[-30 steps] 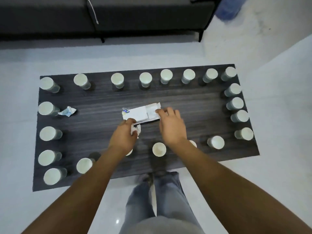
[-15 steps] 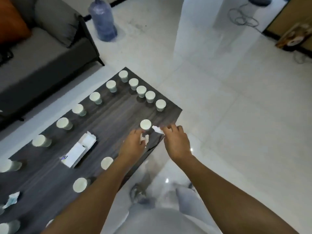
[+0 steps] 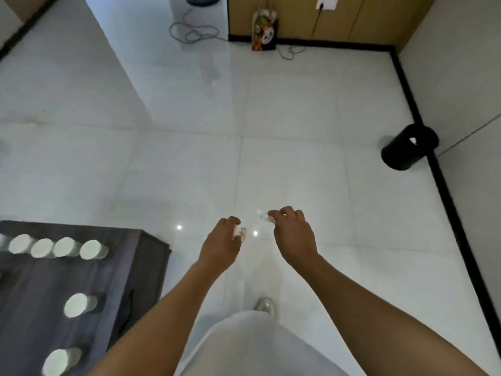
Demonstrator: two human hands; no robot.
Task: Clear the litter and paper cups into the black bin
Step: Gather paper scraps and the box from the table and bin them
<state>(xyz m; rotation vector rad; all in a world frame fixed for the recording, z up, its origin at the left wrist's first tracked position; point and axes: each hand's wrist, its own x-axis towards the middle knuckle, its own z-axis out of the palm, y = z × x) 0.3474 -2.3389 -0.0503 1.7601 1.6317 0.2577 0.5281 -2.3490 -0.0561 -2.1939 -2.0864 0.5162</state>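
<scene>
Both hands, left [image 3: 220, 245] and right [image 3: 294, 231], now off the table [image 3: 141, 256], each pinch paper scraps [image 3: 262, 214].

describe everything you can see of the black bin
The black bin is a plain round container with smooth, dark, slightly glossy walls and an open top. It stands on the white tiled floor, far right, close against the black skirting at the wall's foot. A small white scrap shows inside its mouth. Neither hand touches it; both are well short of it.
</scene>
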